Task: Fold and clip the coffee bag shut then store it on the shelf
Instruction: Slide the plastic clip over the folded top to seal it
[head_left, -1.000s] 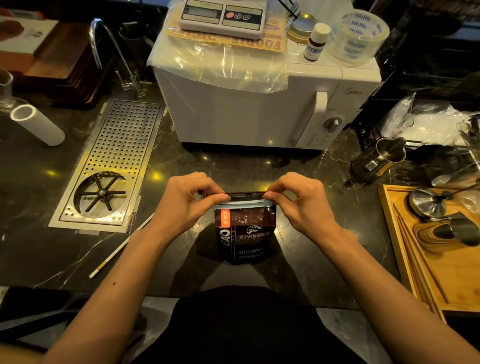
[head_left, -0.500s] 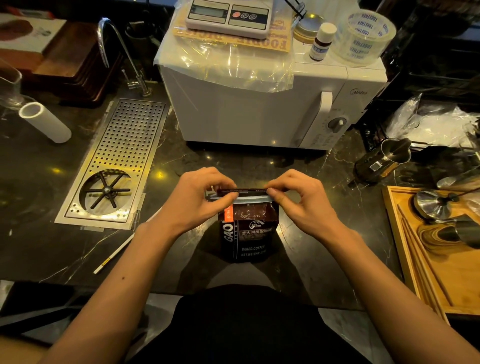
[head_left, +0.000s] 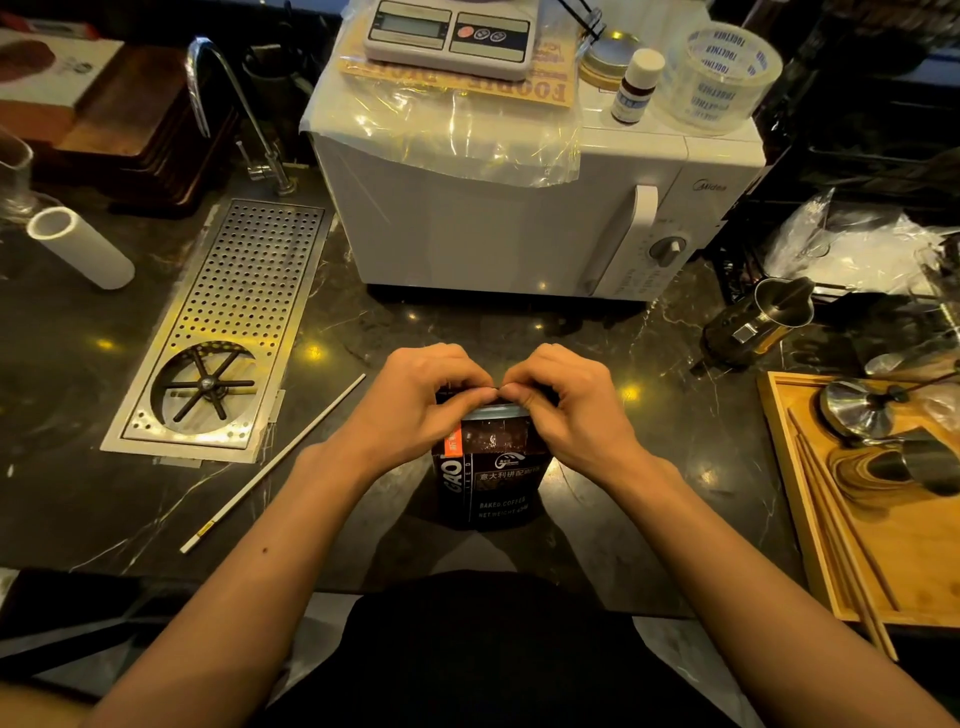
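A dark brown coffee bag (head_left: 491, 480) with white lettering and an orange tab stands upright on the black marble counter, close to the near edge. My left hand (head_left: 415, 410) and my right hand (head_left: 569, 408) both pinch its top edge, fingertips meeting at the middle. The bag's top is bent over under my fingers, which hide most of it. A silvery inner strip shows just below my thumbs. I see no clip on the bag. A long thin white stick (head_left: 272, 465) lies on the counter to the left of the bag.
A white microwave (head_left: 519, 228) stands behind the bag, with a scale (head_left: 449, 34), small bottle and tape roll (head_left: 719, 78) on top. A steel drip tray (head_left: 223, 332) and tap are at left, with a white tube (head_left: 78, 247) beyond. A wooden tray (head_left: 893, 525) with metal tools sits at right.
Both hands have slid inward along the bag's top until their fingertips meet at the middle, pressing the top down. The bag stays in the same spot.
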